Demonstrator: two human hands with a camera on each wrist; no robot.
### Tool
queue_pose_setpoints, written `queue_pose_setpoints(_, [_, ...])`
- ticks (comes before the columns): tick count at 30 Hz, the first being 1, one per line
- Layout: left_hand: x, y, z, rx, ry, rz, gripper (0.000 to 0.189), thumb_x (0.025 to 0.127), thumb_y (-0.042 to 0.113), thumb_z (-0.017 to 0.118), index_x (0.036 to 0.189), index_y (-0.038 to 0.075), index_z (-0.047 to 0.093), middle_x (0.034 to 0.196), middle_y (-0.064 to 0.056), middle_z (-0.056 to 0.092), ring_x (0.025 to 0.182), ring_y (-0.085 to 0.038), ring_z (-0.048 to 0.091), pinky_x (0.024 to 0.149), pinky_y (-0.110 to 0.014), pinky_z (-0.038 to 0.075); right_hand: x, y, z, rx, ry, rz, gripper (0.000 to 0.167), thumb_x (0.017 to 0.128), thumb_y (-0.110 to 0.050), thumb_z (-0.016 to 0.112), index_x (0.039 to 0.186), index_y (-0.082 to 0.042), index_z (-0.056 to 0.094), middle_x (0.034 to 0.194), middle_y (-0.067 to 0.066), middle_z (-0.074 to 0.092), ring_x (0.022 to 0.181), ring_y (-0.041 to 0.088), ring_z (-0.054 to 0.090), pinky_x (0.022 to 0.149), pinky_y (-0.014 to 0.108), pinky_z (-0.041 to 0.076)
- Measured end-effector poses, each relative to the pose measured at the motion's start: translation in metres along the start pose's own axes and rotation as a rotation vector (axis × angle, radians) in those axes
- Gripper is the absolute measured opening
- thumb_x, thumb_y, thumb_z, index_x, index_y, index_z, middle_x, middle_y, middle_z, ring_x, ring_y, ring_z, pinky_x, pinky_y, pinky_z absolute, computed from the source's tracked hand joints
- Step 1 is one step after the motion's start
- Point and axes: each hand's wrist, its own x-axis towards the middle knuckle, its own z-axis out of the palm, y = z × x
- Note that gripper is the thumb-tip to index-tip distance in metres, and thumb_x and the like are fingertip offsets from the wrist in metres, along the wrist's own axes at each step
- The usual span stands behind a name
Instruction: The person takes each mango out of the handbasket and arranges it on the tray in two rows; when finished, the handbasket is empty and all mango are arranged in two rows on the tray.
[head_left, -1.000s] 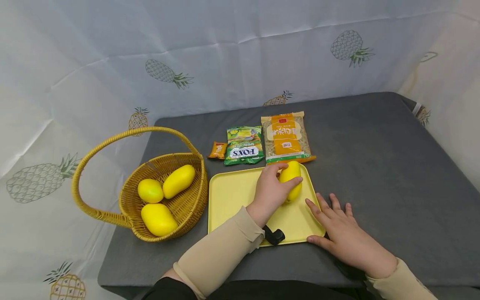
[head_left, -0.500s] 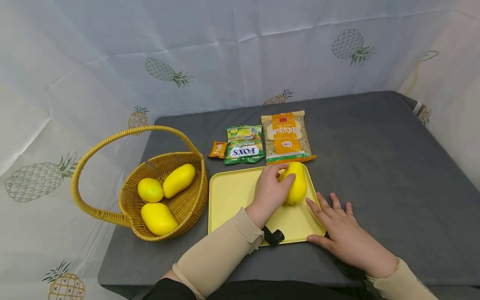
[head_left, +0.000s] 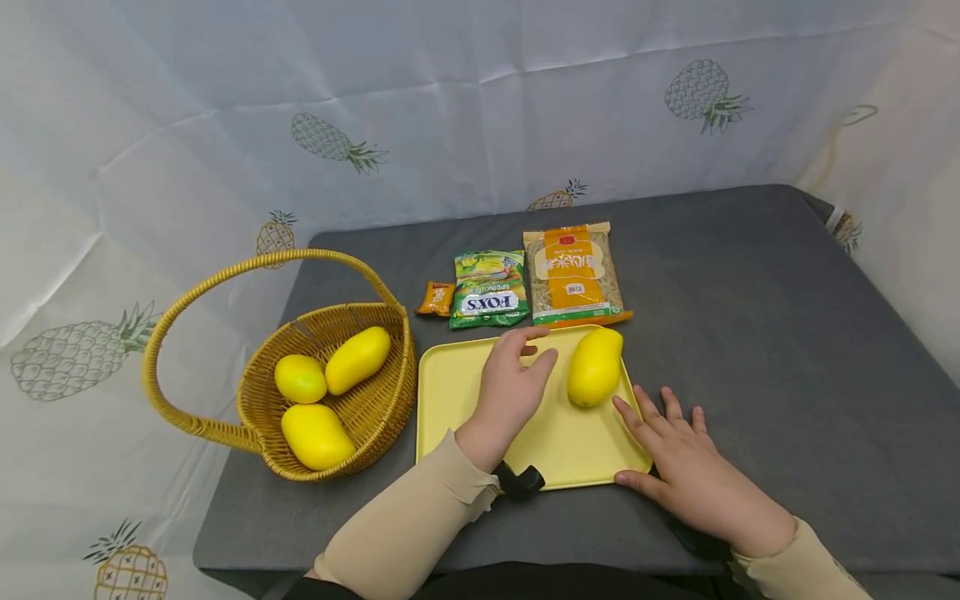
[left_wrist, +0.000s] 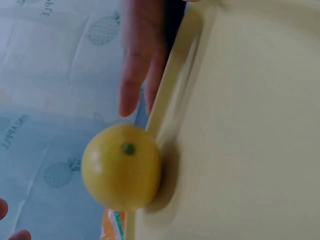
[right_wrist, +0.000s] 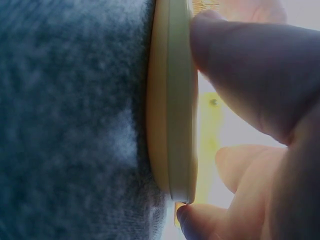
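Observation:
A yellow mango (head_left: pixel 595 367) lies on the right part of the pale yellow tray (head_left: pixel 457 417). In the left wrist view, the green stem spot shows on the mango's (left_wrist: pixel 122 167) near end. My left hand (head_left: pixel 510 396) hovers over the middle of the tray, left of the mango, with loosely bent fingers and nothing in them. At the tray's right edge rests my right hand (head_left: pixel 690 462), fingers spread and extended. The right wrist view has its thumb (right_wrist: pixel 240 55) against the rim of the tray (right_wrist: pixel 180 110).
A wicker basket (head_left: pixel 390 417) with a tall handle stands left of the tray, holding several yellow fruits (head_left: pixel 358 360). Behind the tray lie a small orange packet (head_left: pixel 436 299), a green FOX'S candy bag (head_left: pixel 489 289) and a grain bag (head_left: pixel 573 273). Grey cloth covers the table (head_left: pixel 765 333).
My left hand has let go of the mango and moved left and slightly toward me. The mango, turned a little earlier, now lies alone on the tray. My right hand has stayed put.

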Motion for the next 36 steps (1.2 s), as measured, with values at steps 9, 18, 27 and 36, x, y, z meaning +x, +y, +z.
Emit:
queue_pose_setpoints(9, [-0.031, -0.001, -0.068, -0.123, 0.083, 0.148, 0.036, 0.105, 0.007, 0.071, 0.141, 0.006, 0.071, 0.145, -0.012, 0.066, 0.127, -0.034, 0.066, 0.103, -0.051, 0.057, 0.001, 0.002, 0.0, 0.027, -0.022, 0.006, 0.104, 0.095, -0.055, 0.081, 0.177, -0.02, 0.029, 0.18, 0.029, 0.021, 0.161, 0.07, 0.009, 0.118, 0.09, 0.008])
queue_pose_setpoints(18, [-0.059, -0.002, -0.109, -0.165, 0.152, 0.287, 0.043, 0.101, -0.006, 0.071, 0.144, -0.006, 0.064, 0.143, -0.024, 0.066, 0.125, -0.027, 0.067, 0.104, -0.03, 0.057, 0.004, 0.006, 0.001, 0.034, -0.041, 0.018, 0.105, 0.095, -0.055, 0.081, 0.178, -0.02, 0.026, 0.18, 0.032, 0.019, 0.16, 0.071, 0.008, 0.117, 0.091, 0.006])
queue_pose_setpoints(27, [-0.061, -0.003, -0.145, -0.205, 0.26, 0.4, 0.045, 0.101, -0.008, 0.071, 0.146, -0.005, 0.066, 0.13, 0.003, 0.078, 0.117, -0.006, 0.073, 0.103, -0.022, 0.058, 0.004, 0.008, 0.002, 0.047, -0.047, 0.024, 0.105, 0.095, -0.055, 0.081, 0.178, -0.019, 0.027, 0.18, 0.033, 0.019, 0.159, 0.072, 0.008, 0.115, 0.093, 0.006])
queue_pose_setpoints(36, [-0.045, 0.007, -0.197, -0.176, 0.326, 0.279, 0.041, 0.106, 0.003, 0.072, 0.147, 0.008, 0.071, 0.12, 0.013, 0.081, 0.11, -0.008, 0.078, 0.101, -0.021, 0.059, 0.005, 0.009, 0.004, 0.048, -0.043, 0.022, 0.106, 0.094, -0.055, 0.081, 0.178, -0.019, 0.026, 0.18, 0.033, 0.019, 0.159, 0.072, 0.008, 0.116, 0.093, 0.005])
